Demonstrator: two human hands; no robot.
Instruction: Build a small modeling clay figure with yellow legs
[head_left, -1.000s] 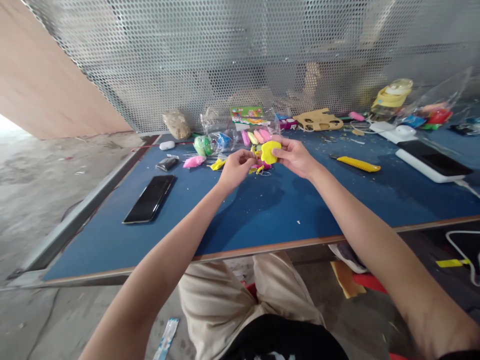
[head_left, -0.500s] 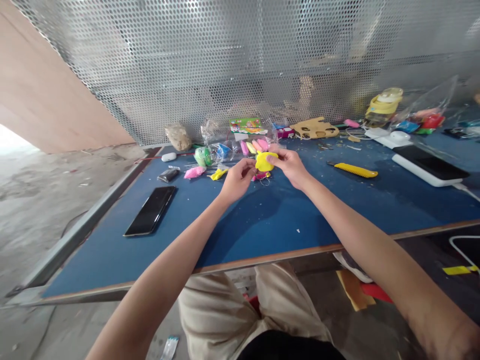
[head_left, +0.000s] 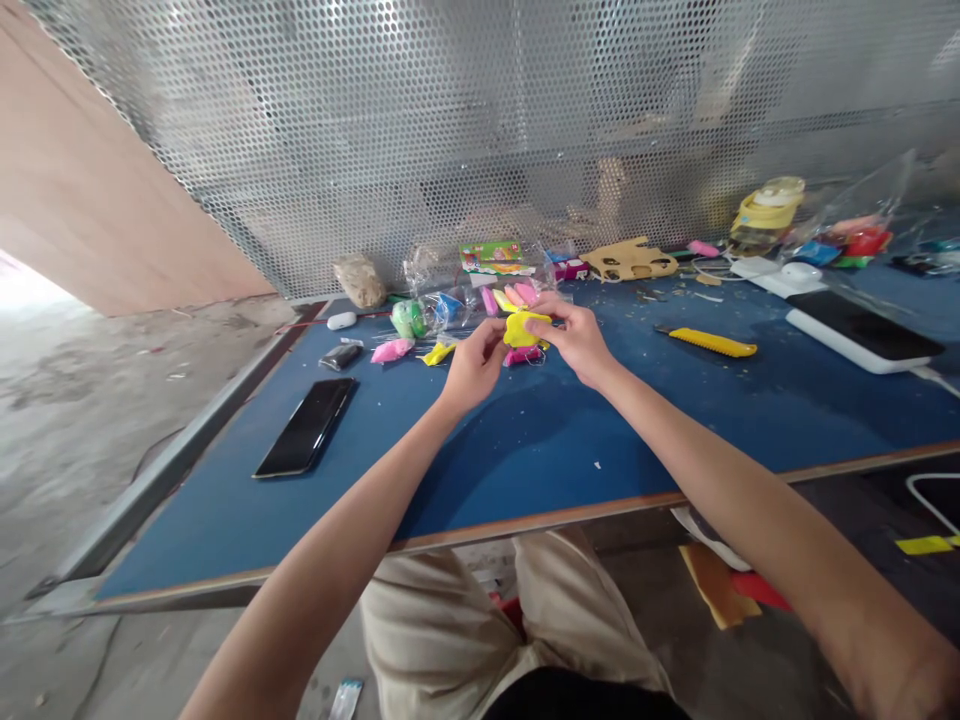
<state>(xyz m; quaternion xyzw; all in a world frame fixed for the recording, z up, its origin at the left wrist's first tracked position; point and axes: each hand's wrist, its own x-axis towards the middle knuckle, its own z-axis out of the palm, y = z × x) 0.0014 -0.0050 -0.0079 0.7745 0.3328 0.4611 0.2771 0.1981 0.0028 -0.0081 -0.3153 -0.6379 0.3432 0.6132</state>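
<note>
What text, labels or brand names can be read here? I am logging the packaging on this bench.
No text can be read in this picture.
Green and orange printed header card on the clear plastic bag: print too small and blurred.
Black smartphone on the blue table: screen dark, no markings.
Yellow clay piece held by the left hand and right hand: plain.

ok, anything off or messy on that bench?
Nothing damaged. Small pale scraps litter the blue table near the yellow utility knife. The black phone lies askew by the left edge. Both hands, left hand and right hand, hold a yellow clay piece.
</note>
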